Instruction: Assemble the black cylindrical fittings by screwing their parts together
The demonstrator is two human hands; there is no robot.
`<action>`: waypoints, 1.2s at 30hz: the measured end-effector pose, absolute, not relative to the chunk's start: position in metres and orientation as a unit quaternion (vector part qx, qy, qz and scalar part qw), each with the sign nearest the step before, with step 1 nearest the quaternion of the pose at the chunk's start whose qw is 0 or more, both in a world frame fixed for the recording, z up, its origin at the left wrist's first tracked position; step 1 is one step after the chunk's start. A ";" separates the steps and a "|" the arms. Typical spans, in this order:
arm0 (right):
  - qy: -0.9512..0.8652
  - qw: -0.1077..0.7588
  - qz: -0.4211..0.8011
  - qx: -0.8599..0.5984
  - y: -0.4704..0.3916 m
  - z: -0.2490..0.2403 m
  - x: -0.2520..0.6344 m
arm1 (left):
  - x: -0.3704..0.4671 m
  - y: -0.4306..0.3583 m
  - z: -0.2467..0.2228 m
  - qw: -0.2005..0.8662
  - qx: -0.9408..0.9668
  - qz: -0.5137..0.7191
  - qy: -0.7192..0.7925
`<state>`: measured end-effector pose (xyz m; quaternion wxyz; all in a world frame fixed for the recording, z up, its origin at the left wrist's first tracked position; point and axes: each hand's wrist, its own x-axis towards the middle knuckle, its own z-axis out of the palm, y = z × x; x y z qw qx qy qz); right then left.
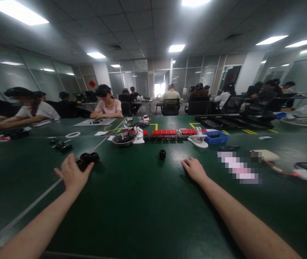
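Observation:
My left hand (73,174) is at the left over the green table (131,208), thumb and fingers spread beside a cluster of shiny black round parts (90,157). Its fingers partly hide the cluster; it is not closed round it. A single black round part (162,154) stands on the table between my hands. To the right of that part, my right hand (194,169) rests low on the tabletop, fingers forward and slightly bent, with nothing visible in it.
Ahead lie a bowl of dark parts (123,139), red blocks (164,132), a white stand (198,138) and a blue tray (218,137). More black parts (62,146) lie at left. Cables and a pale device (268,155) are at right. People sit beyond.

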<state>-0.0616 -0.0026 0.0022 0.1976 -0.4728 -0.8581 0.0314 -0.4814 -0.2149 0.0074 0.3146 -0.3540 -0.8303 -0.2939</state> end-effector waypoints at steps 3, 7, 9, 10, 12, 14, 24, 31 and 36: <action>-0.850 0.215 -0.004 -0.482 -0.007 0.000 -0.073 | -0.433 -0.198 0.000 0.311 -0.574 -0.209 -0.728; -0.848 0.219 -0.028 -0.482 -0.009 -0.002 -0.087 | -0.380 -0.157 -0.004 0.303 -0.634 -0.183 -0.688; -0.848 0.216 -0.032 -0.483 -0.008 -0.004 -0.093 | -0.362 -0.133 -0.003 0.290 -0.625 -0.181 -0.702; -0.849 0.214 -0.032 -0.483 -0.007 -0.004 -0.095 | -0.355 -0.122 -0.002 0.283 -0.616 -0.184 -0.711; -0.849 0.210 -0.032 -0.484 -0.005 -0.006 -0.100 | -0.346 -0.104 0.000 0.265 -0.614 -0.181 -0.721; -0.848 0.208 -0.030 -0.487 -0.003 -0.007 -0.104 | -0.341 -0.093 0.000 0.244 -0.629 -0.170 -0.719; -0.859 0.210 -0.009 -0.467 0.017 -0.008 -0.126 | -0.321 -0.057 -0.005 0.158 -0.635 -0.146 -0.742; -0.890 0.213 0.008 -0.403 0.038 -0.001 -0.149 | -0.320 -0.040 -0.009 0.099 -0.588 -0.137 -0.791; -0.912 0.201 0.013 -0.356 0.039 0.006 -0.158 | -0.323 -0.039 -0.012 0.077 -0.591 -0.141 -0.790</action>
